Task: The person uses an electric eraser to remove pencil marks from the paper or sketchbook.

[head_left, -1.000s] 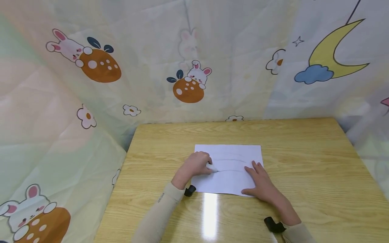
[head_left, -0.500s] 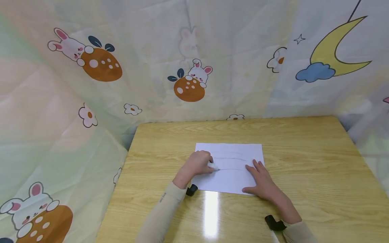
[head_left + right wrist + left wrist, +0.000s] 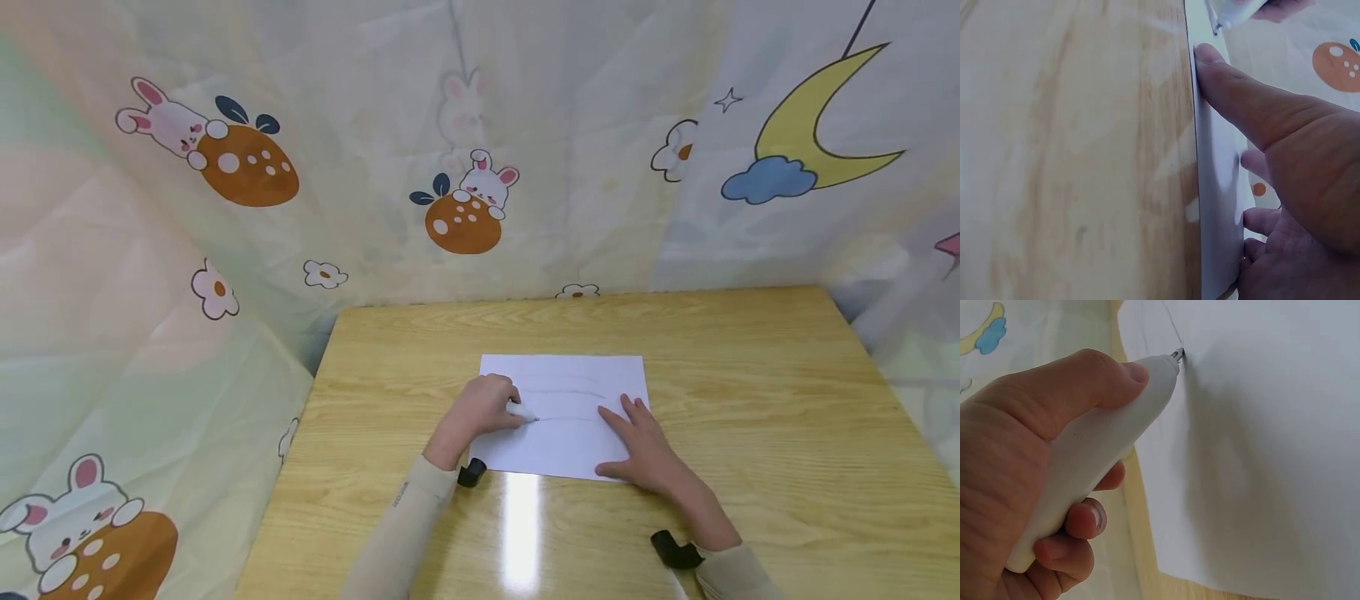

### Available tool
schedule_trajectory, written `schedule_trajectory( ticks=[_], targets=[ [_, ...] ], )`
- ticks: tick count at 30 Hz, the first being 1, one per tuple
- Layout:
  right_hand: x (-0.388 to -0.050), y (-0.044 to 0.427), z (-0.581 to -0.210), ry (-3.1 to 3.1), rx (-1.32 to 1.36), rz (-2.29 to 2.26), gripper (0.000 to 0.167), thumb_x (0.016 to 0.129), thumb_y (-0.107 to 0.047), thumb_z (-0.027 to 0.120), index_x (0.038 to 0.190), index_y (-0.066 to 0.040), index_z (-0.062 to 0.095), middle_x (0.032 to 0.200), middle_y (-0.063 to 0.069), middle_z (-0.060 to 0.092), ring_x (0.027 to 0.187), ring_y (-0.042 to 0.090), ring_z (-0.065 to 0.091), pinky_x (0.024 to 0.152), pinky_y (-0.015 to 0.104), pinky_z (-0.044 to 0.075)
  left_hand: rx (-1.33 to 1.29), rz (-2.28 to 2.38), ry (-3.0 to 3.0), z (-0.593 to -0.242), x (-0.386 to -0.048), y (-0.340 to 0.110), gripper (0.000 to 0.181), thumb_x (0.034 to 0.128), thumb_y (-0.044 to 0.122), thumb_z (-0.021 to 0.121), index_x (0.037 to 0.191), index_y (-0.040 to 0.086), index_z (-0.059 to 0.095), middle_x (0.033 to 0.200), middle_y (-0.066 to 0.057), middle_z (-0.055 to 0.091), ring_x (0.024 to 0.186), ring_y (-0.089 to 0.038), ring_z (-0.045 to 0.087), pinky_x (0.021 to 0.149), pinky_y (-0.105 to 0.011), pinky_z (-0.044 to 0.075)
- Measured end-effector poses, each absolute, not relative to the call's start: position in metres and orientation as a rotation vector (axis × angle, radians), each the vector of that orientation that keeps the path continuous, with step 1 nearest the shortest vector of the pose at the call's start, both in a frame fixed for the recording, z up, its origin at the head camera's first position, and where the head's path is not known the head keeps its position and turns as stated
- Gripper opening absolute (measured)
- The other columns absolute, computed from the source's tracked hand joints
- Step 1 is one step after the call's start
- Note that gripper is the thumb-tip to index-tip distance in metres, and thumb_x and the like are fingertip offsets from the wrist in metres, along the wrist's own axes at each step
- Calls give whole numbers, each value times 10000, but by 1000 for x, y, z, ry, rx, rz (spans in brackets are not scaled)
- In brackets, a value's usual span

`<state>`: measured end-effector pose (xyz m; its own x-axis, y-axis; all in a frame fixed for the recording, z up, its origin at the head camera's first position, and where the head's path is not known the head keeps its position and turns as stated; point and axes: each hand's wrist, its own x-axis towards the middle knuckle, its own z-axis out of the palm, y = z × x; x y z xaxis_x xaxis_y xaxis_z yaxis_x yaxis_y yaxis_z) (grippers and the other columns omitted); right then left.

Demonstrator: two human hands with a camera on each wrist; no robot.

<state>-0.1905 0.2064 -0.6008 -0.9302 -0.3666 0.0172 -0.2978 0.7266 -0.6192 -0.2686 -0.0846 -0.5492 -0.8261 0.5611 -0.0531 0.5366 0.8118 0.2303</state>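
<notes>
My left hand [image 3: 487,406] grips a thick white pen [image 3: 1110,431], thumb along its upper side and the other fingers curled beneath. The pen's metal tip touches a sheet of white paper [image 3: 558,454] at the left end of a thin grey line [image 3: 570,418]. Farther up the sheet runs another curved line [image 3: 558,391], with a fainter one above it. My right hand [image 3: 648,450] rests spread on the paper's right part. In the right wrist view its thumb [image 3: 1229,78] lies at the paper's near edge.
The sheet lies on a wooden table [image 3: 750,400] that carries a bright light reflection in front of the paper. A printed cloth [image 3: 585,183] hangs behind the table and along its sides. A black wrist camera [image 3: 472,472] sits at the left wrist, another camera [image 3: 673,550] at the right.
The head view shifts slightly. Both hands and the pen tip stay at nearly the same places on the paper.
</notes>
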Motion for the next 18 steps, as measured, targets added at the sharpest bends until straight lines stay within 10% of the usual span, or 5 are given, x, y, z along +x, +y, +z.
schedule_trajectory(
  ticks=[18],
  targets=[
    [-191, 207, -600, 2814, -562, -980, 835, 704, -374, 854, 1381, -14, 522, 1473, 390, 215, 1355, 581, 102, 1014, 707, 161, 815, 309, 2902, -553, -265, -81, 202, 742, 348, 794, 841, 173, 770, 809, 101, 655, 710, -84, 597, 600, -254, 479]
  ],
)
